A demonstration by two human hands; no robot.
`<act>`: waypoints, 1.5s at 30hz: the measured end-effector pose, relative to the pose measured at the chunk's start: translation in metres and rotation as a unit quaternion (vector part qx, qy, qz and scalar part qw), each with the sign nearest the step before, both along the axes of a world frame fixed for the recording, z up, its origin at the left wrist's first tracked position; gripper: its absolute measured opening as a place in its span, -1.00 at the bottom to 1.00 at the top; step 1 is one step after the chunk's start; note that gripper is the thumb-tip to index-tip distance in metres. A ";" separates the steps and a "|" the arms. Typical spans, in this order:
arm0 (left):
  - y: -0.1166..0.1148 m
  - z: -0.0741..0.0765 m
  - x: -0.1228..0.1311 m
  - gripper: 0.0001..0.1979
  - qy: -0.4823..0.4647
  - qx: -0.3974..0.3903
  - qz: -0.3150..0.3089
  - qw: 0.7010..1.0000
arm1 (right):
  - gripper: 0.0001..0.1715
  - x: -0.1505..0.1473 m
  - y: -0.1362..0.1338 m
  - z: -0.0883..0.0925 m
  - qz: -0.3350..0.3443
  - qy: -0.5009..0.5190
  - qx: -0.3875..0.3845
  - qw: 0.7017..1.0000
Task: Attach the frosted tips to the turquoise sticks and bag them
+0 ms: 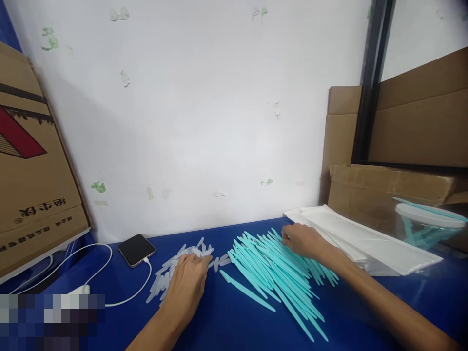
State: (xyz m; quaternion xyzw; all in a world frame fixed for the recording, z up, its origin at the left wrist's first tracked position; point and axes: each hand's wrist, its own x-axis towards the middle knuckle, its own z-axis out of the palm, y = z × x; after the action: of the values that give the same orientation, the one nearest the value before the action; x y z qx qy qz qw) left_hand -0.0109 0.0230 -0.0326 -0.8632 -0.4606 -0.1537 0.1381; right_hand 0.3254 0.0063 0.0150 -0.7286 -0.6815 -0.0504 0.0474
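Over a loose pile of translucent caps [166, 273], my left hand [188, 278] reaches down with its fingers curled in. Its fingertips are among the caps, and what they pinch, if anything, is hidden. A heap of slim turquoise eyebrow razors [270, 263] lies to the right of the caps, most of them slanting the same way. My right hand [303, 240] is closed at the upper right of this heap, fingers bent downward. The hand itself covers whatever its fingertips hold. One separate razor [248, 291] rests at the heap's left side.
A phone [137, 250] with a white charging cable [137, 295] lies left on the blue table [215, 321]. White plastic bags [351, 234] lie right, near a lidded clear tub [426, 226] with turquoise pieces. Cardboard boxes [32, 161] flank both sides; a white wall [204, 122] stands behind.
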 end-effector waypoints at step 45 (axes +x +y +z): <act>-0.021 0.011 0.014 -0.63 -0.207 -0.017 -0.087 0.974 | -0.71 -0.038 -0.024 0.028 0.189 0.003 0.161 0.969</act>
State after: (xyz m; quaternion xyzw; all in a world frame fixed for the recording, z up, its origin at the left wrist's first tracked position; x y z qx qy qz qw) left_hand 0.0034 0.0016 -0.0215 -0.8514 -0.4053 -0.3327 0.0106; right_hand 0.2873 -0.0178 0.0426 -0.5694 -0.7896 -0.1477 0.1748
